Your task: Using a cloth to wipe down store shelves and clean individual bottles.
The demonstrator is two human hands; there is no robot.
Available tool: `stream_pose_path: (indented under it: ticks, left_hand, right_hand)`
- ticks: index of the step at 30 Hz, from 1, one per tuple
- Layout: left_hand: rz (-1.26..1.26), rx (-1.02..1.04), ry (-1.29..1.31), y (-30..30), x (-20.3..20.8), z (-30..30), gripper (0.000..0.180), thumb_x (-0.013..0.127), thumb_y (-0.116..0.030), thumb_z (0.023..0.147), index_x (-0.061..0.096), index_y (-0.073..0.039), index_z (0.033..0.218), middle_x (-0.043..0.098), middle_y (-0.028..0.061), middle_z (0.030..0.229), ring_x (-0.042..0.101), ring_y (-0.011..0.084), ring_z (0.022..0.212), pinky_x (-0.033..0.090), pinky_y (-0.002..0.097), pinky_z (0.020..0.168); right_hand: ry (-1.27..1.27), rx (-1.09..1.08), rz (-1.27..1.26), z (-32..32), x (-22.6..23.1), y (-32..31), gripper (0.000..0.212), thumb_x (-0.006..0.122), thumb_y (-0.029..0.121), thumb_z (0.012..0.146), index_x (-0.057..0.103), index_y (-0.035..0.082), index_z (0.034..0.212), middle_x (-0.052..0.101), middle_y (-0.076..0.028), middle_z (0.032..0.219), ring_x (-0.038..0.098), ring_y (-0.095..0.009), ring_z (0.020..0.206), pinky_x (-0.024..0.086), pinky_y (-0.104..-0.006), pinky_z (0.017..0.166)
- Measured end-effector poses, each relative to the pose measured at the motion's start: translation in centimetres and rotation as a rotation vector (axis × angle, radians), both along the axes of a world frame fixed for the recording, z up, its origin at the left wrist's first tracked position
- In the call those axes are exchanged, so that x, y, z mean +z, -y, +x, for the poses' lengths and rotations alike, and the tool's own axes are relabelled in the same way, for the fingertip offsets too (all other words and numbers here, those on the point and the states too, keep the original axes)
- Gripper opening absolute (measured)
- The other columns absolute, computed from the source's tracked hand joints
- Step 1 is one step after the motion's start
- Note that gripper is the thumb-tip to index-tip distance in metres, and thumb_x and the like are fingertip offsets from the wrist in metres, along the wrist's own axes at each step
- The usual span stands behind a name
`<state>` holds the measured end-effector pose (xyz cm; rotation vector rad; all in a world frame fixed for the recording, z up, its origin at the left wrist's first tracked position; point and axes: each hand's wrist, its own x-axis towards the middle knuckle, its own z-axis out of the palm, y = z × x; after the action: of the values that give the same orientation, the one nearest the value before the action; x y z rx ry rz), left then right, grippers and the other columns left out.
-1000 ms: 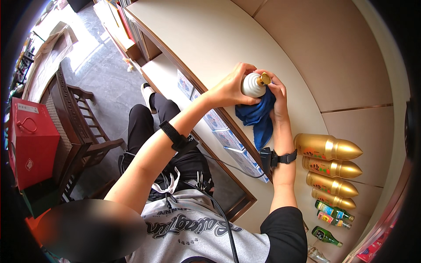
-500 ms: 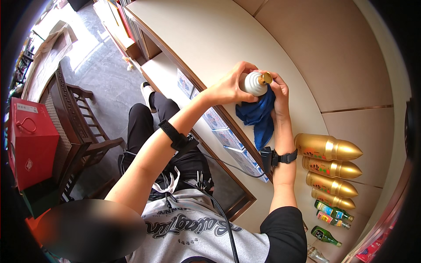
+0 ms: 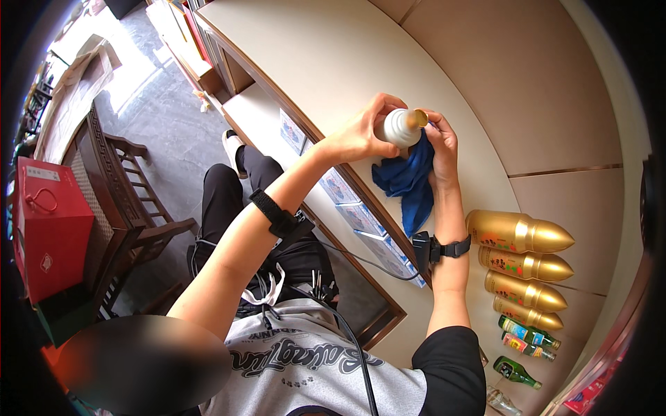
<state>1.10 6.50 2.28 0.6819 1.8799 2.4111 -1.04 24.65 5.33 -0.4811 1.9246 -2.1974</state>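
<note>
A white bottle (image 3: 397, 129) with a ringed shoulder and a gold cap (image 3: 418, 118) is held above the pale shelf top. My left hand (image 3: 369, 132) grips it from the left, thumb on the near side and fingers round the far side. On its right side, my right hand (image 3: 444, 144) is closed on a blue cloth (image 3: 406, 182), its fingertips close by the cap. Part of the cloth lies against the bottle and the rest hangs down toward the shelf. The bottle's base is hidden.
Several gold bullet-shaped bottles (image 3: 524, 232) stand at the right, with small green bottles (image 3: 515, 372) nearer. Patterned boxes (image 3: 361, 218) fill the shelf below the counter top (image 3: 326, 55). At the left, a red box (image 3: 52, 222) rests on a dark wooden chair (image 3: 118, 208).
The bottle has turned and shifted slightly left in my left hand. My right fingers have moved a little around the cap, and the cloth has slid slightly.
</note>
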Motion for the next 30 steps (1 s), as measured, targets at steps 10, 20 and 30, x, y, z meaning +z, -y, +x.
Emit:
stream_pose_path:
  ticks: [10,20,30]
  left_hand:
    - [-0.174,0.104,-0.058,0.3,0.5,0.3,0.067,0.066,-0.012,0.061,0.039,-0.002,0.121,0.051,0.0176,0.110,0.051,0.0289,0.106,0.040,0.0357,0.093]
    - [-0.253,-0.007,-0.039,0.3,1.4,0.6,0.079,0.066,-0.011,0.056,0.035,-0.009,0.129,0.049,0.0144,0.118,0.047,0.0285,0.114,0.034,0.0362,0.100]
    - [-0.095,-0.045,-0.033,0.3,0.0,-0.2,0.079,0.070,-0.006,0.055,0.038,-0.009,0.127,0.051,0.0148,0.116,0.048,0.0281,0.115,0.036,0.0354,0.099]
  right_hand:
    - [-0.035,0.003,0.025,0.6,0.2,0.6,0.027,0.059,0.013,0.079,0.058,0.003,0.104,0.057,-0.007,0.108,0.050,-0.015,0.106,0.034,-0.0270,0.098]
    - [0.013,0.036,-0.011,0.6,0.4,0.5,0.027,0.056,0.017,0.081,0.059,0.001,0.103,0.058,-0.005,0.102,0.053,-0.012,0.097,0.038,-0.0246,0.091]
    - [0.032,0.089,0.003,0.9,1.1,1.0,0.032,0.057,0.023,0.079,0.059,0.002,0.102,0.060,-0.006,0.101,0.052,-0.013,0.100,0.036,-0.0260,0.094]
